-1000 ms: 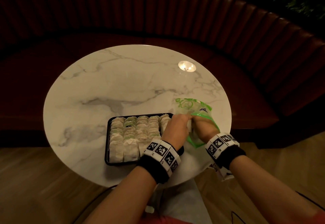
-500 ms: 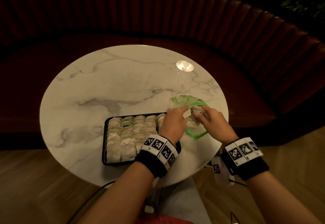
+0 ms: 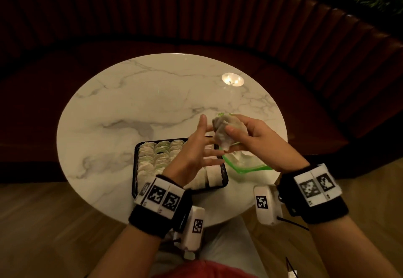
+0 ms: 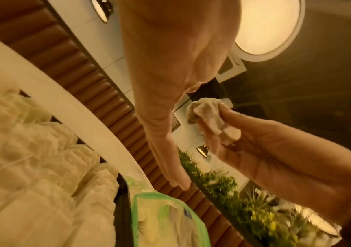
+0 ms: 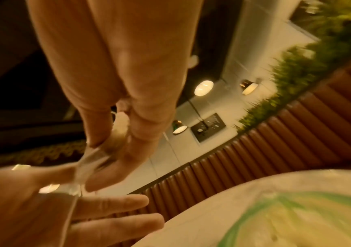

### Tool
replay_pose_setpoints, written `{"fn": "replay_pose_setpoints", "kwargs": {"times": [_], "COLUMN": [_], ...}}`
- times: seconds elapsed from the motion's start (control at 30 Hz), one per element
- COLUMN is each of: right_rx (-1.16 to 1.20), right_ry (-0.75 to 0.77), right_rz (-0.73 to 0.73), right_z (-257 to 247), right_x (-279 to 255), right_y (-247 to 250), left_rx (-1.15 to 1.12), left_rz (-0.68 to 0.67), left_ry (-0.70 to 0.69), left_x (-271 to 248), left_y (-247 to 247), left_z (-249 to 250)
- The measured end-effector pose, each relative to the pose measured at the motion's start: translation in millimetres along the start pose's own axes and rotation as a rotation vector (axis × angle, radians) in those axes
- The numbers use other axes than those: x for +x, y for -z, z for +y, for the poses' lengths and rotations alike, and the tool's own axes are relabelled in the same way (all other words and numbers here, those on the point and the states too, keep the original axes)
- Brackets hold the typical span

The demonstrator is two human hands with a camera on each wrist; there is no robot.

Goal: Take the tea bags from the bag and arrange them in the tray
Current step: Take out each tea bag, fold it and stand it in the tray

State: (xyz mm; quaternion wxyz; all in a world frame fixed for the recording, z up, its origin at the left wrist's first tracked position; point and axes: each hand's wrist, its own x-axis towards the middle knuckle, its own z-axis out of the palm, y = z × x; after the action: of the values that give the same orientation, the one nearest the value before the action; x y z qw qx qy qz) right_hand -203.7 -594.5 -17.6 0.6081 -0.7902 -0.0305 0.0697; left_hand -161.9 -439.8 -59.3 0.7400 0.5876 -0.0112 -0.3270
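My right hand (image 3: 231, 126) grips a crumpled bunch of pale tea bags (image 3: 219, 134) in the air above the tray's far right corner. The same bunch (image 4: 210, 117) shows in the left wrist view, pinched between thumb and fingers. My left hand (image 3: 209, 142) is open just left of the bunch, fingers spread and straight, holding nothing. The black tray (image 3: 135, 168) lies near the table's front edge, packed with rows of tea bags (image 3: 152, 157). The clear bag with green edging (image 3: 247, 165) lies flat on the table beside the tray's right side, under my right hand.
The round white marble table (image 3: 130, 107) has a bright lamp reflection (image 3: 232, 79) at its back right. A dark red ribbed bench (image 3: 196, 15) curves round behind it. Wooden floor (image 3: 43, 223) lies below the near edge.
My right hand came out of the bag and rose with a bunch of tea bags. My left hand let go of the bag, lifted and spread open.
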Motion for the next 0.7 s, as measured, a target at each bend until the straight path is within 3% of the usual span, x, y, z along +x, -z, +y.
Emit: {"fn": "replay_pose_setpoints", "kwargs": {"times": [0.1, 0.2, 0.4, 0.6, 0.7], "right_rx": [-0.483, -0.668, -0.576, -0.324, -0.328], "right_ry": [0.208, 0.286, 0.242, 0.221, 0.246], "right_rz": [0.100, 0.028, -0.062, 0.050, 0.115], "right_z": [-2, 2, 4, 6, 10], "right_x": [10, 17, 19, 21, 25], "right_y": [-20, -39, -48, -51, -51], "left_rx": [-0.244, -0.467, -0.594, -0.615, -0.611], "left_rz": [-0.035, -0.064, 0.004, 0.073, 0.090], "left_ry": [0.056, 0.041, 0.038, 0.020, 0.014], "left_x": [-12, -17, -20, -19, -20], "left_y": [8, 18, 37, 51, 53], "left_z": [1, 3, 5, 0, -1]}}
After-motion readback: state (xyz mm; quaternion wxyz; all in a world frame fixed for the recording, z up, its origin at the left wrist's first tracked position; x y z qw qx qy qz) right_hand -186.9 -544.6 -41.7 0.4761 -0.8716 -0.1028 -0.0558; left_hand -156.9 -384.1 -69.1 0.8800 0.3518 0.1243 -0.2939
